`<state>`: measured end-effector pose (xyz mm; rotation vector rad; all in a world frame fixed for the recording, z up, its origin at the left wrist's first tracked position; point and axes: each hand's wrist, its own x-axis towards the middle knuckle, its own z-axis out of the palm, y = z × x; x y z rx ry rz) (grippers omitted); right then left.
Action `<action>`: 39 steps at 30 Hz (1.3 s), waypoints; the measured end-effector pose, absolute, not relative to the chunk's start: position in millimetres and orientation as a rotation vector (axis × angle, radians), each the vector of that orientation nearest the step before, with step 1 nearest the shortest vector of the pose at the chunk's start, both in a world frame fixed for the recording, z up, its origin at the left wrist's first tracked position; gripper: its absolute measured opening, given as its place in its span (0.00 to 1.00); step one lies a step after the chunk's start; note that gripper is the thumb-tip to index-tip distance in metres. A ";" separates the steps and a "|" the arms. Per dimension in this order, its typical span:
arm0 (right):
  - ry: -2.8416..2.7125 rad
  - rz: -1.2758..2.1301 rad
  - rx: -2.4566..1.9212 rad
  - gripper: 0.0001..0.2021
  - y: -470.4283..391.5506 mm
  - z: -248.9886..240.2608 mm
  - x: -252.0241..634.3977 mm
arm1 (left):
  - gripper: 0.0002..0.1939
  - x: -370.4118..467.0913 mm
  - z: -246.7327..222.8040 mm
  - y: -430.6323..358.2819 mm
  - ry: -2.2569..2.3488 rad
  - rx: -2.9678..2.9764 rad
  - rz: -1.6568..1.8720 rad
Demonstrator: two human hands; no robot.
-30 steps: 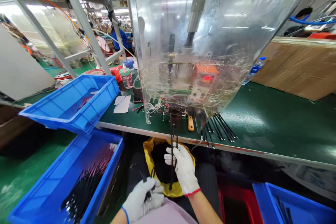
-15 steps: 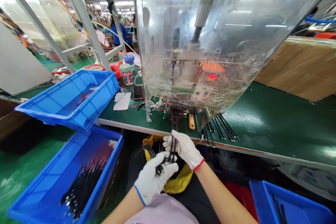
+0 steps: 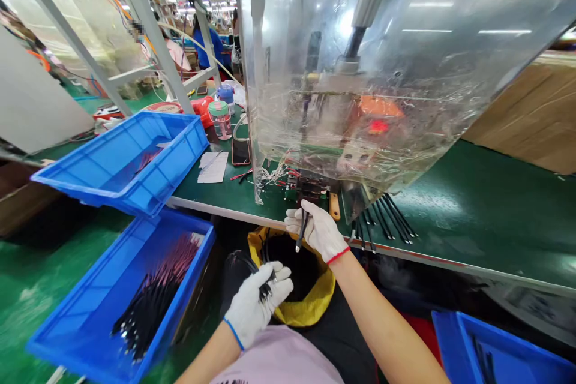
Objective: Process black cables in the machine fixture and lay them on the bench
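Observation:
My left hand [image 3: 258, 300], in a white glove with a blue cuff, is closed round a bundle of black cables [image 3: 266, 289] with metal ends, above my lap. My right hand [image 3: 317, 231], gloved with a red cuff, grips a short black cable [image 3: 302, 233] whose metal tip points down. It is at the table edge, just in front of a small dark fixture [image 3: 308, 186] under the clear plastic guard [image 3: 288, 114]. Below both hands, a yellow-rimmed bag [image 3: 310, 312] hangs open. The far end of the cable in my right hand is hidden by the glove.
Several black cables [image 3: 391, 216] lie on the green table [image 3: 450, 192] to the right, near a wooden handle [image 3: 334, 207]. Blue bins [image 3: 180, 162] stand at the left, the lower holding many cables [image 3: 153, 294]. Another blue bin [image 3: 517, 342] is at lower right. A cardboard box [image 3: 531, 114] stands behind.
My right hand has moved up towards the fixture, away from my left hand. The long black strands between the fixture and my hands are out of sight. My left hand has shifted slightly left.

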<state>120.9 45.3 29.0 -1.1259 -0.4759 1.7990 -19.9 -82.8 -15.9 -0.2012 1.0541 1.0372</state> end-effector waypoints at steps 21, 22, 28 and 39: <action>-0.596 2.459 -1.000 0.27 -20.5 -57.4 153.9 | 0.17 -66.4 -40.7 -110.5 0.950 0.439 0.648; -0.521 2.464 -0.985 0.27 -30.6 -69.7 149.7 | 0.18 -72.6 -43.6 -112.7 0.951 0.537 0.548; -0.255 2.111 -1.138 0.12 -56.0 -106.9 118.7 | 0.18 -88.0 -55.7 -120.9 1.132 0.791 0.288; -0.062 2.018 -1.137 0.14 -37.1 -128.1 122.9 | 0.18 -83.3 -55.7 -121.2 1.293 0.899 0.203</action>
